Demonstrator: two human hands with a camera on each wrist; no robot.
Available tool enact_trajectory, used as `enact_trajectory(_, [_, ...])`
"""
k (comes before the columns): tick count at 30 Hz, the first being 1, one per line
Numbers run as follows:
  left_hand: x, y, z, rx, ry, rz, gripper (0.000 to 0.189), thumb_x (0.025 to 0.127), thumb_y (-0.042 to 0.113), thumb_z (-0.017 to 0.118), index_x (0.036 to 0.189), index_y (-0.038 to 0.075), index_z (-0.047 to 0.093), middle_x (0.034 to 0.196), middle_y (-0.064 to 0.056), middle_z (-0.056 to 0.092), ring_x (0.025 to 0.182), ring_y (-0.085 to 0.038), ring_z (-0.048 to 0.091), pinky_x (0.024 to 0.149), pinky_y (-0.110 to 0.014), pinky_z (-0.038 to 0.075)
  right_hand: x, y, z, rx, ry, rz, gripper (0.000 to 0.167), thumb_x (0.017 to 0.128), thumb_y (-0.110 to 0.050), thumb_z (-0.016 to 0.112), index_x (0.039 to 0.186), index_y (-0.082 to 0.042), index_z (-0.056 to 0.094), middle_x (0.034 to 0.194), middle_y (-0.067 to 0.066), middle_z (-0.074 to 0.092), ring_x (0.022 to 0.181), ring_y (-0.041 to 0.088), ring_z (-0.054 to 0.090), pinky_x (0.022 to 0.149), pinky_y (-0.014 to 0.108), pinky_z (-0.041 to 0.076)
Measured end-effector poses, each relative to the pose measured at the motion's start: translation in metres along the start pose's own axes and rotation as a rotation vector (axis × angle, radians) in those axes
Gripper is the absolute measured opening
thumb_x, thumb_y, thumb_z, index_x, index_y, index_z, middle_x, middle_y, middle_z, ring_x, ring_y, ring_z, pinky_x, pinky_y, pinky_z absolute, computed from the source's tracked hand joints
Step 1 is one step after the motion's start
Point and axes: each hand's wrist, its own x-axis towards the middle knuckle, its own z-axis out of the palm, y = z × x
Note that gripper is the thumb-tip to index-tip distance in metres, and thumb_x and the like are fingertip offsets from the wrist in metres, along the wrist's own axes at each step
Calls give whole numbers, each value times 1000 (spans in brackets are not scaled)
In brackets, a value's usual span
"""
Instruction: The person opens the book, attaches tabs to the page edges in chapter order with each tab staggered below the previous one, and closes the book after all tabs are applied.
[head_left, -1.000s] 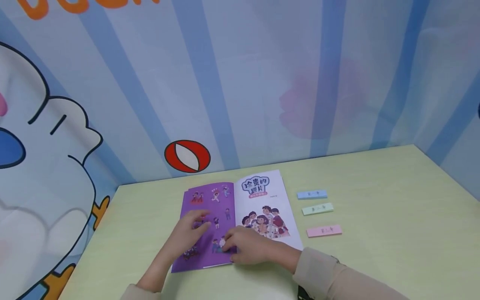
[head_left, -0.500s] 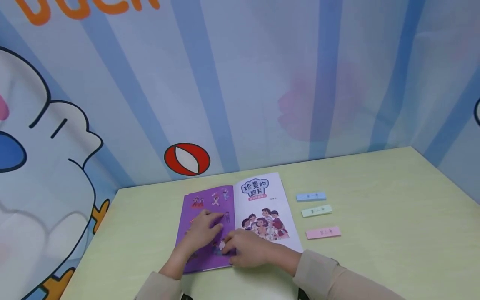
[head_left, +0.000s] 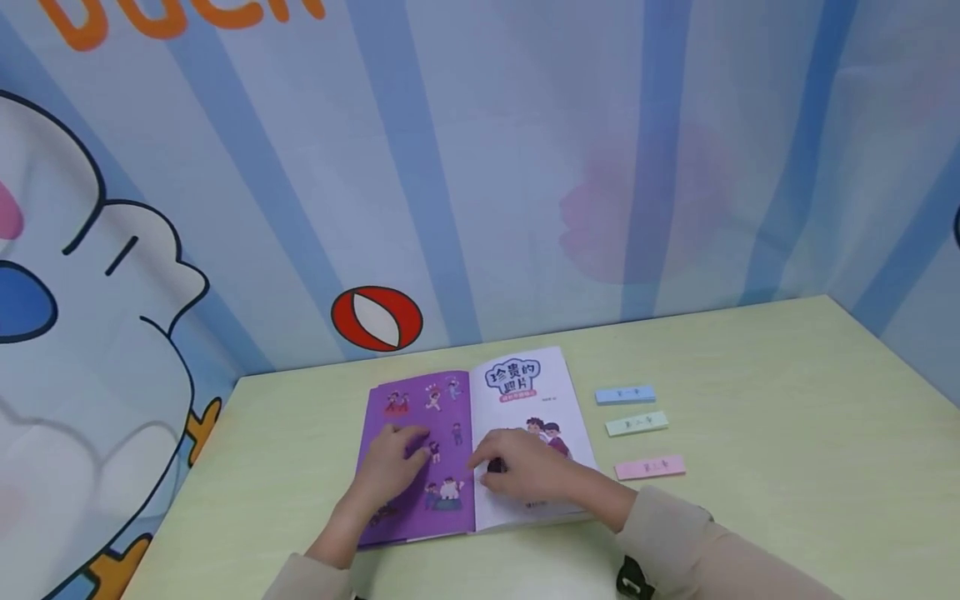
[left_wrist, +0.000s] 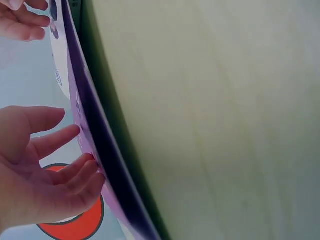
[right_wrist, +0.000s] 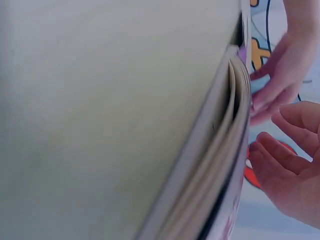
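A book lies open on the table, a purple page with small cartoon figures on its left and a white title page on its right. My left hand rests its fingertips on the purple page, fingers loosely bent; in the left wrist view the fingers touch the page's surface. Over the white page, close to the fold, is my right hand, covering part of the printed group of children. Its fingers are relaxed with nothing between them in the right wrist view, where the book's page edges show.
Right of the book lie three paper strips with handwriting: a blue strip, a green strip and a pink strip. The pale table ends at a striped cartoon backdrop.
My right hand has lifted off the purple page near the fold and moved right and up over the white page. The left hand slid right, then slightly back left on the purple page.
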Motion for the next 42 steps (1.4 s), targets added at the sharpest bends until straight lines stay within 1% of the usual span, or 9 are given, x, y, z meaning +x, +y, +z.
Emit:
enact_trajectory(5, [-1, 7, -1, -26, 29, 1, 29, 86, 8, 62, 114, 3, 64, 107, -17, 56, 95, -29, 56, 82, -46, 48, -5, 10, -16, 35, 87, 48, 24, 83, 0, 59, 106, 0, 67, 100, 9, 66, 83, 15, 58, 72, 26, 49])
enact_trajectory(9, [-1, 16, -1, -30, 40, 12, 26, 85, 9, 62, 111, 5, 65, 108, -16, 57, 98, -29, 55, 84, -48, 47, -8, 17, -27, 49, 161, 141, 25, 84, 0, 59, 107, -2, 67, 93, 7, 65, 81, 15, 57, 72, 28, 49])
enact_trajectory(13, [-2, 27, 0, -39, 23, 41, 26, 85, 11, 63, 111, 8, 66, 110, -14, 57, 99, -29, 55, 83, -49, 47, -12, 23, -35, 50, 224, 258, 24, 85, -2, 60, 108, -4, 66, 92, 4, 63, 82, 14, 56, 72, 28, 49])
enact_trajectory(18, [-5, 40, 1, -64, -23, 89, 29, 85, 9, 65, 114, 7, 64, 110, -13, 56, 95, -26, 53, 80, -43, 48, -17, 33, -42, 71, 295, 325, 24, 85, -2, 60, 109, -4, 66, 92, 4, 63, 85, 16, 57, 71, 27, 50])
enact_trajectory(23, [-9, 53, 5, -63, -61, 157, 33, 83, 7, 67, 115, 7, 63, 110, -13, 55, 97, -27, 54, 82, -42, 48, -23, 44, -50, 77, 338, 362, 26, 86, -1, 57, 111, -2, 65, 87, 4, 60, 80, 17, 53, 67, 26, 48])
enact_trajectory(29, [-14, 63, 15, -46, -121, 219, 38, 81, 8, 69, 119, 8, 61, 110, -10, 54, 93, -22, 53, 75, -34, 47, -28, 55, -56, 93, 382, 435, 27, 87, 0, 55, 113, -1, 63, 89, 7, 58, 80, 20, 51, 65, 27, 46])
enact_trajectory(33, [-19, 69, 22, -7, -156, 285, 41, 80, 11, 71, 120, 8, 59, 110, -8, 54, 94, -21, 53, 79, -34, 48, -29, 61, -57, 118, 418, 487, 30, 87, 0, 55, 116, 2, 60, 89, 9, 57, 81, 21, 52, 62, 26, 46])
enact_trajectory(38, [-24, 75, 30, 32, -168, 376, 47, 74, 12, 77, 118, 8, 60, 112, -11, 55, 99, -25, 54, 85, -38, 48, -30, 64, -56, 150, 438, 530, 39, 85, 1, 52, 124, 7, 53, 90, 12, 56, 77, 20, 51, 59, 26, 47])
enact_trajectory(42, [-26, 78, 35, 66, -169, 399, 51, 71, 16, 80, 118, 10, 60, 114, -11, 55, 102, -25, 54, 89, -38, 46, -30, 65, -55, 198, 431, 573, 43, 86, 1, 51, 128, 10, 47, 89, 12, 55, 69, 16, 49, 55, 24, 44])
